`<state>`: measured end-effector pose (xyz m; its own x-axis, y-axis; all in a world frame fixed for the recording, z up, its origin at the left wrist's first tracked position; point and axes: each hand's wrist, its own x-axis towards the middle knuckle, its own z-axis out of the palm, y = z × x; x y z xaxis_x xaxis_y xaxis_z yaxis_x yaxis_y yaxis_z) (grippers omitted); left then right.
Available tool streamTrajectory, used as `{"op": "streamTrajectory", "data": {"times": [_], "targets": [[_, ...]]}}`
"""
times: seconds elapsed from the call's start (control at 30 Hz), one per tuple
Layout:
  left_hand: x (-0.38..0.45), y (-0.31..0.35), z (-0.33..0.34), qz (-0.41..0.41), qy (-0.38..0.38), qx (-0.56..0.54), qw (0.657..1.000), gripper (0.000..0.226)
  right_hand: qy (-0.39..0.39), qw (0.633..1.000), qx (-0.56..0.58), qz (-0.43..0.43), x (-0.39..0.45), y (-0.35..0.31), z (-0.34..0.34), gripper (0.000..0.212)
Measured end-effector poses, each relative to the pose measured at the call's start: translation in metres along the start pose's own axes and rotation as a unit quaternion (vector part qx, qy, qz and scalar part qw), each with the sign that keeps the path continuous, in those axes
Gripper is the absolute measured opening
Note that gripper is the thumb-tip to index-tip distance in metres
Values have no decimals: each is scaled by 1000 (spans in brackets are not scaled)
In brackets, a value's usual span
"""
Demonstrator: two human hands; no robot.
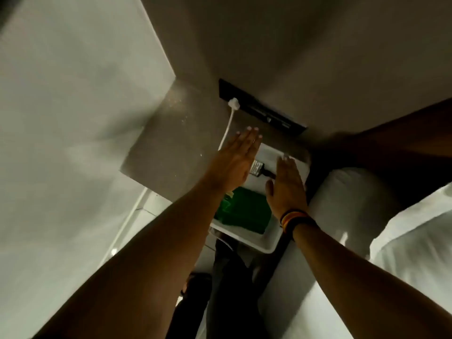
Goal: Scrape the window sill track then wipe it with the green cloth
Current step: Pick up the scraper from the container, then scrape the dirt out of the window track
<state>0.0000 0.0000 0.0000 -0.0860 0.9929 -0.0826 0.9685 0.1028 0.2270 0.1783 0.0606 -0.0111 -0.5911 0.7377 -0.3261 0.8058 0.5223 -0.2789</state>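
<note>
A white tray (269,243) lies on a small surface below me. In its near part lies the folded green cloth (242,211). At its far end lies a scraper (259,170) with a metal blade and a dark handle. My left hand (234,162) hovers flat over the tray's left edge, fingers straight and together, holding nothing. My right hand (287,187) is flat over the tray's right side, partly covering the scraper's handle, and holds nothing. A striped band sits on my right wrist. No window sill track is in view.
A black socket panel (264,111) on the wall holds a white plug (233,104) whose cable runs down towards the tray. White bedding (354,204) lies to the right. A white wall fills the left. My dark trouser legs are below the tray.
</note>
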Motion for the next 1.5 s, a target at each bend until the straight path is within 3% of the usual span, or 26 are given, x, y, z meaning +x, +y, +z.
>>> {"op": "streamTrajectory", "data": {"times": [0.13, 0.27, 0.43, 0.5, 0.6, 0.7, 0.77, 0.83, 0.93, 1.07, 1.17, 1.33, 1.43, 1.5], "targets": [[20, 2, 53, 21, -48, 5, 999, 65, -13, 999, 17, 34, 20, 15, 31, 49], [28, -3, 80, 29, -137, 86, 986, 73, -48, 997, -27, 51, 43, 28, 46, 39], [31, -4, 86, 21, -184, 179, 966, 38, -78, 992, -94, 22, 57, 34, 57, 34], [35, -5, 82, 28, -187, 184, 965, 38, -89, 993, -74, 10, 59, 36, 55, 35], [40, -6, 64, 17, -199, 112, 973, 35, -117, 993, 18, -4, 57, 39, 42, 26], [39, -16, 25, -18, -211, -14, 977, 28, -148, 977, 145, 44, 46, 40, 21, 20], [36, -28, -6, -36, -214, -64, 974, 29, -122, 964, 223, 74, 37, 33, 3, 25], [29, -40, -39, -66, -198, -109, 972, 27, -83, 932, 333, 117, 30, 17, -22, 25], [6, -57, -107, -110, -149, -153, 971, 29, -72, 844, 500, 179, 19, -31, -77, 21], [-42, -82, -213, -160, -88, -149, 972, 38, -89, 783, 593, 163, -4, -108, -162, 10], [-90, -99, -288, -199, -8, -139, 970, 46, -103, 759, 633, 112, -23, -170, -216, 13], [-211, -120, -368, -311, 179, -68, 931, 54, -156, 717, 678, 31, -47, -292, -278, 8], [-308, -123, -357, -368, 212, -21, 905, 57, -199, 737, 644, -53, -64, -362, -291, 19], [-364, -121, -332, -368, 188, 22, 911, 59, -225, 740, 625, -107, -78, -399, -296, 18]]}}
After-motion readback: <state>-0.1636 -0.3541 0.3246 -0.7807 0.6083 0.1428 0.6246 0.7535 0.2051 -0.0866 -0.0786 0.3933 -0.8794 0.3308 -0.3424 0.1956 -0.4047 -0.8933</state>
